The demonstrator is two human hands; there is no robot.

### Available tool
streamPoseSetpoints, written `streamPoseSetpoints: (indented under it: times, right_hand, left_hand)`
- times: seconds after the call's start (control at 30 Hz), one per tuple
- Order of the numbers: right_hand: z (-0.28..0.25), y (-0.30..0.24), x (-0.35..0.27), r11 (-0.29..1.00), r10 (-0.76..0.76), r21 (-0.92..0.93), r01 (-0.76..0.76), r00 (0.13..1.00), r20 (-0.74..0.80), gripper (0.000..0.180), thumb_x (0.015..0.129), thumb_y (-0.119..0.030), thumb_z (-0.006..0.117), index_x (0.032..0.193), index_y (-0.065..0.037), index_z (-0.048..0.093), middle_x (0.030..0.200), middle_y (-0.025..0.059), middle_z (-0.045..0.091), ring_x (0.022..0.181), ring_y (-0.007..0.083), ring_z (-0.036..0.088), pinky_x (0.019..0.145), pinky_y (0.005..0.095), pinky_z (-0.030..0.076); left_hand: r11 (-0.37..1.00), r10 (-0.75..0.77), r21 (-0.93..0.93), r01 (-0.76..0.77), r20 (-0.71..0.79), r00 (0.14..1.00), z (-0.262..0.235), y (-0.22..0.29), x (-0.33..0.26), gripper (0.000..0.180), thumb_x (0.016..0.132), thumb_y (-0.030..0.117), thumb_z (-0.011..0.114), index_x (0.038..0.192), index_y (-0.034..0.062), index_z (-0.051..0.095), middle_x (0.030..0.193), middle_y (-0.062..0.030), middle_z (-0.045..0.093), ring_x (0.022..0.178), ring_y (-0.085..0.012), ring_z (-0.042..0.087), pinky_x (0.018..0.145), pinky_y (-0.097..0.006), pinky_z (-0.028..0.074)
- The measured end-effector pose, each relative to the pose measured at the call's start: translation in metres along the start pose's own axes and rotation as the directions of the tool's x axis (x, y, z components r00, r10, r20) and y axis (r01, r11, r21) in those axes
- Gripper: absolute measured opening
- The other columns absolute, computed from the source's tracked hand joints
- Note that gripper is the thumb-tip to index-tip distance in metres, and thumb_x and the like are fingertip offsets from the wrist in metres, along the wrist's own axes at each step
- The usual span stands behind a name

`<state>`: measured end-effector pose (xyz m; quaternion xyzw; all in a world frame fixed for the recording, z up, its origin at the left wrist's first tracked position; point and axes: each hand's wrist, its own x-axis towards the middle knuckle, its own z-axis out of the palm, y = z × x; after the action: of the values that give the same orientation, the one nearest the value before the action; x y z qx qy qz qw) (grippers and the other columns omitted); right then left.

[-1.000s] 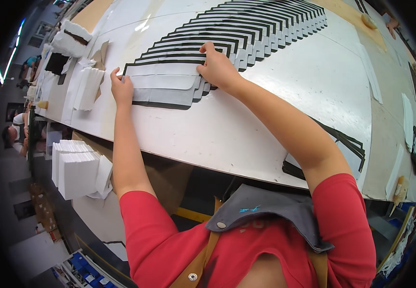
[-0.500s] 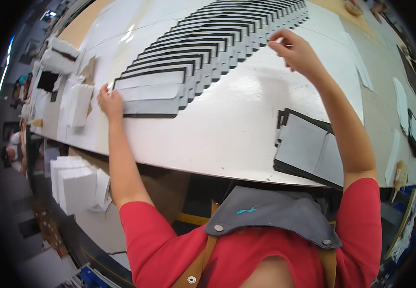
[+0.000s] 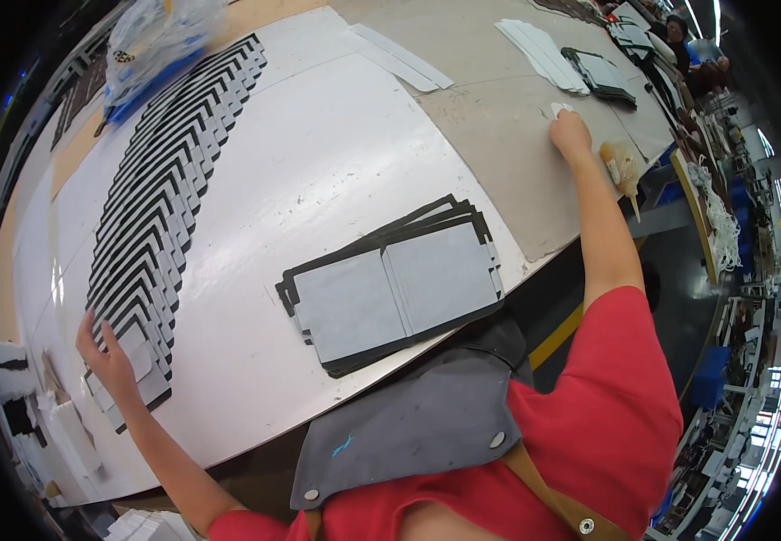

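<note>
A long row of overlapping black-edged grey-white panels [image 3: 160, 194] runs away across the left side of the table. At its near end my left hand [image 3: 113, 362] lies over the last panels, thumb and fingers apart; whether it presses on them I cannot tell. Far to the right, my right hand [image 3: 573, 135] is closed, with a small white piece [image 3: 560, 109] showing at its fingertips. Between my arms, by the table's front edge, sits a stack of black-bordered panels [image 3: 352, 293] with light grey faces.
White strips [image 3: 544, 56] and a small black-and-white pile [image 3: 600, 77] lie beyond my right hand. A yellowish nozzle bottle [image 3: 622, 165] is beside my right forearm at the table edge. A clear plastic bag [image 3: 151, 45] stands at the far left, white blocks [image 3: 75, 437] at the near left.
The view has swung to the right. My right hand has gone from beside the panel row to the table's right side, where a white piece shows in it. My left hand stays at the row's near end.
</note>
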<state>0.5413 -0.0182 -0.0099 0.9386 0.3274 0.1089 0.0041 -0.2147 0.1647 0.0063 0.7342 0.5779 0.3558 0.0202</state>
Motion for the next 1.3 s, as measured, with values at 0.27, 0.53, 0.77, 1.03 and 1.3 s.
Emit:
streamPoseSetpoints:
  times: [0.27,0.53,0.77,1.03,1.3]
  right_hand:
    - [-0.007,-0.006,0.027,0.999,-0.005,-0.048,0.012,0.989,0.149,0.023,0.084,-0.013,0.049,0.097,-0.003,0.064,0.102,0.0191,0.063,0.098,0.0343,0.060,0.081,0.0433,0.049]
    - [-0.064,-0.037,-0.009,0.667,-0.033,0.745,0.010,0.999,0.017,0.019,0.082,-0.017,0.057,0.090,0.000,0.060,0.076,0.0102,0.064,0.058,0.0183,0.062,0.051,0.0287,0.049]
    - [-0.124,-0.101,-0.109,-0.504,-0.138,0.864,0.003,0.987,-0.084,0.013,0.088,-0.009,0.051,0.094,0.002,0.052,0.074,0.0090,0.058,0.047,0.0149,0.056,0.043,0.0219,0.043]
    - [-0.113,-0.140,-0.189,-0.696,-0.366,0.597,-0.400,0.912,0.185,0.017,0.092,-0.013,0.042,0.097,0.002,0.049,0.087,0.0138,0.061,0.078,0.0235,0.066,0.066,0.0275,0.056]
    - [-0.096,-0.121,-0.207,-0.565,-0.342,0.766,-0.308,0.932,0.123,0.028,0.090,-0.006,0.048,0.115,-0.001,0.036,0.086,0.0118,0.056,0.065,0.0191,0.062,0.060,0.0297,0.054]
  left_hand:
    - [0.977,0.207,-0.074,-0.198,0.137,0.969,0.029,0.103,0.003,0.025,0.090,0.015,0.051,0.113,0.0042,0.055,0.119,-0.0119,0.050,0.116,-0.0266,0.044,0.100,-0.037,0.032]
    - [0.957,0.266,-0.182,-0.227,0.226,0.937,0.022,0.191,-0.027,0.024,0.087,0.009,0.053,0.110,0.0040,0.055,0.117,-0.0122,0.052,0.113,-0.0258,0.047,0.098,-0.036,0.034]
    - [0.676,0.233,-0.673,0.300,0.582,0.780,0.062,0.269,-0.071,0.035,0.088,0.007,0.050,0.123,0.0006,0.047,0.123,-0.0135,0.050,0.114,-0.0223,0.048,0.096,-0.034,0.037]
    - [0.019,-0.043,-0.628,0.778,0.777,0.628,0.083,0.310,-0.096,0.025,0.093,0.015,0.049,0.113,-0.0008,0.047,0.110,-0.0143,0.055,0.104,-0.0219,0.055,0.088,-0.033,0.046]
    - [0.221,-0.124,-0.787,0.576,0.563,0.817,0.066,0.287,-0.112,0.014,0.091,0.008,0.052,0.102,-0.0004,0.051,0.089,-0.0072,0.055,0.079,-0.0119,0.055,0.072,-0.029,0.049]
